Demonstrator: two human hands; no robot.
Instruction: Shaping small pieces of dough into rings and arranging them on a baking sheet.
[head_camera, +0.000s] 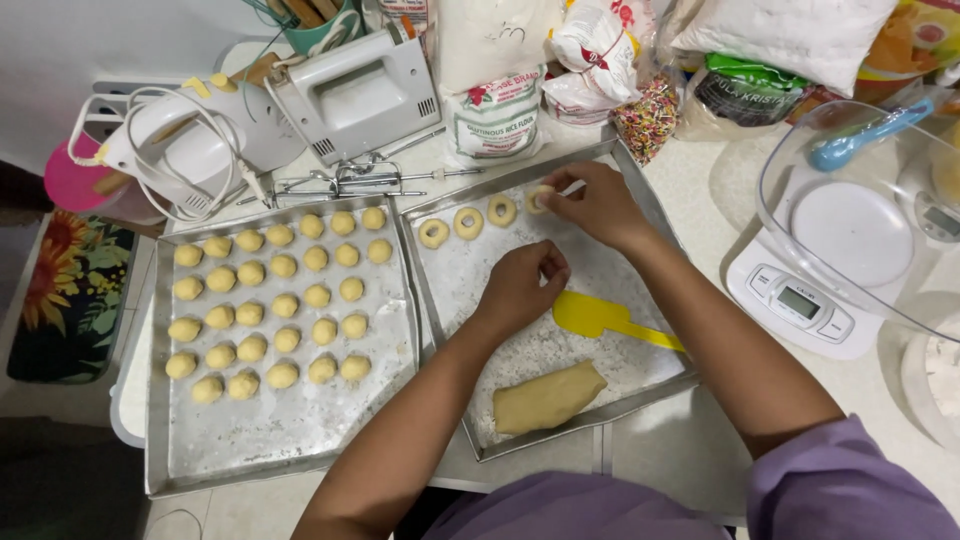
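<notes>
My right hand (592, 203) pinches a ring of pale dough (541, 198) at the far end of the floured metal tray (640, 195), beside three dough rings (467, 222) set in a row. My left hand (523, 285) hovers over the middle of that tray with its fingertips closed on a small bit of dough. A block of dough (548, 397) lies at the tray's near edge, and a yellow plastic scraper (600, 317) rests just right of my left hand.
A second tray (290, 430) on the left carries several rows of dough balls (268, 298). Behind it lie a white hand mixer (340, 95) and loose beaters (365, 182). Flour bags (495, 110), sprinkles, and a white kitchen scale (800, 300) with a clear bowl (860, 215) stand at the right.
</notes>
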